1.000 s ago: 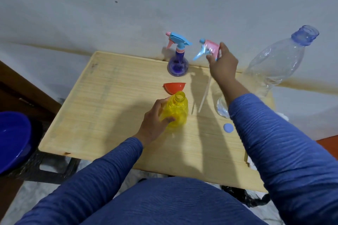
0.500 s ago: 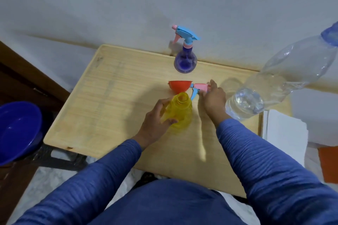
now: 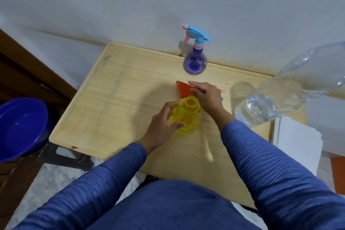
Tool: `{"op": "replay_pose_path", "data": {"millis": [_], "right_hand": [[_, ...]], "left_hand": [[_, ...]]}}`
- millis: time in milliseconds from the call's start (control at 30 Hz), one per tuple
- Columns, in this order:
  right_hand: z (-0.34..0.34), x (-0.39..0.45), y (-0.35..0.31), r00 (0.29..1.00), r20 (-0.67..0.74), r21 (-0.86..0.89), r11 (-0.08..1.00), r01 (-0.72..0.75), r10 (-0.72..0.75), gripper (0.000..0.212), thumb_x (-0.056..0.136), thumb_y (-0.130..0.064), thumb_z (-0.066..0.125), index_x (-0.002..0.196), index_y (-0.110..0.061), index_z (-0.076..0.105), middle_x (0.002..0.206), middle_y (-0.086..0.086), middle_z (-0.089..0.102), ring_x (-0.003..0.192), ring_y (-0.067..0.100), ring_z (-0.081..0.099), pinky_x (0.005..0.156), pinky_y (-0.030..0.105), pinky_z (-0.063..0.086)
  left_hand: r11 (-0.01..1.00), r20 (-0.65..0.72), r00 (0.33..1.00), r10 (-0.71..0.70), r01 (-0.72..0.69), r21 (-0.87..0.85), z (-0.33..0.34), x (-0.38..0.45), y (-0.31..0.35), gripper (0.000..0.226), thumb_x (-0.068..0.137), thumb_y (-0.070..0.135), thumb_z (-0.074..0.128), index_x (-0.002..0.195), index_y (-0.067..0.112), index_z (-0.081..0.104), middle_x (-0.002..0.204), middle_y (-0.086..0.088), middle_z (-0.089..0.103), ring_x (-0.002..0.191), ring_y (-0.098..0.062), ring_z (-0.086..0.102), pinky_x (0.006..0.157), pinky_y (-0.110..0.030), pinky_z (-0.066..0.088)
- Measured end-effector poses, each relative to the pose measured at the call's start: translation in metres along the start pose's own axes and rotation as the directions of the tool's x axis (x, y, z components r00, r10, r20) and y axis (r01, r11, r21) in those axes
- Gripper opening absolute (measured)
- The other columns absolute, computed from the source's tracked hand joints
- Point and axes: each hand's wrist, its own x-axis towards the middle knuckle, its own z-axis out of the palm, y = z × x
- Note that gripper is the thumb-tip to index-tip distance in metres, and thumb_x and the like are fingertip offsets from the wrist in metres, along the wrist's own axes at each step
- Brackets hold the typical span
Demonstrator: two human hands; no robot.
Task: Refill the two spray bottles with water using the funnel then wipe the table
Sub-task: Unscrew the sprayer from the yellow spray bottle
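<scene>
Gripped by the left hand (image 3: 160, 127), the yellow bottle (image 3: 187, 115) is kept steady; the funnel (image 3: 183, 89) is touched by the right hand's (image 3: 207, 97) spread fingers.

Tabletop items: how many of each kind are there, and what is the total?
Spray bottles: 2, yellow and purple
Funnel: 1, red
Loose spray head: 1
Clear water bottle: 1
Total: 5
</scene>
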Motion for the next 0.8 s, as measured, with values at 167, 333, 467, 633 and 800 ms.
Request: {"op": "replay_pose_path", "data": {"millis": [167, 333, 467, 633, 800], "right_hand": [[-0.008, -0.005, -0.01, 0.992, -0.106, 0.138, 0.987, 0.086, -0.072, 0.026, 0.086, -0.008, 0.063, 0.112, -0.011, 0.068, 0.108, 0.013, 0.068, 0.097, 0.018, 0.06, 0.089, 0.026, 0.048], [-0.036, -0.022, -0.046, 0.955, -0.215, 0.245, 0.935, 0.256, -0.205, 0.028, 0.086, -0.004, 0.062, 0.114, -0.01, 0.065, 0.095, 0.008, 0.066, 0.074, 0.012, 0.061, 0.074, 0.03, 0.053], [-0.058, -0.05, -0.069, 0.908, -0.283, 0.307, 0.868, 0.39, -0.308, 0.029, 0.087, -0.003, 0.061, 0.113, -0.015, 0.064, 0.088, -0.008, 0.067, 0.07, 0.005, 0.061, 0.069, 0.02, 0.05], [-0.066, -0.084, -0.071, 0.863, -0.293, 0.23, 0.845, 0.482, -0.412, 0.03, 0.085, -0.004, 0.062, 0.108, -0.022, 0.068, 0.088, -0.015, 0.07, 0.081, 0.012, 0.064, 0.074, 0.028, 0.053], [-0.061, -0.105, -0.066, 0.834, -0.235, -0.023, 0.861, 0.508, -0.499, 0.027, 0.083, -0.006, 0.064, 0.108, -0.017, 0.068, 0.093, -0.001, 0.065, 0.092, 0.009, 0.06, 0.083, 0.026, 0.05]], "left_hand": [[0.999, 0.012, 1.0, 0.019, -0.018, -0.026, -0.001, 0.0, -0.001, 0.059, 0.077, 0.024, 0.075, 0.118, 0.046, 0.039, 0.123, 0.015, 0.052, 0.119, -0.007, 0.052, 0.099, -0.021, 0.043], [0.999, 0.027, 0.999, 0.032, -0.031, -0.03, -0.001, 0.001, -0.005, 0.059, 0.079, 0.023, 0.074, 0.127, 0.032, 0.041, 0.128, 0.008, 0.053, 0.12, -0.013, 0.052, 0.099, -0.023, 0.044], [0.999, 0.029, 0.999, 0.033, -0.033, -0.016, -0.002, 0.002, -0.005, 0.059, 0.077, 0.031, 0.075, 0.126, 0.03, 0.042, 0.124, 0.009, 0.052, 0.118, -0.016, 0.052, 0.095, -0.024, 0.044], [0.999, 0.035, 0.999, 0.028, -0.027, -0.02, -0.002, -0.001, -0.003, 0.071, 0.066, 0.056, 0.063, 0.127, 0.025, 0.043, 0.118, 0.026, 0.049, 0.111, -0.007, 0.052, 0.091, -0.027, 0.046], [1.0, 0.042, 0.999, 0.016, -0.015, -0.024, -0.004, -0.001, 0.001, 0.077, 0.062, 0.06, 0.061, 0.128, 0.025, 0.043, 0.114, 0.016, 0.054, 0.1, -0.006, 0.055, 0.078, -0.018, 0.046]]}}
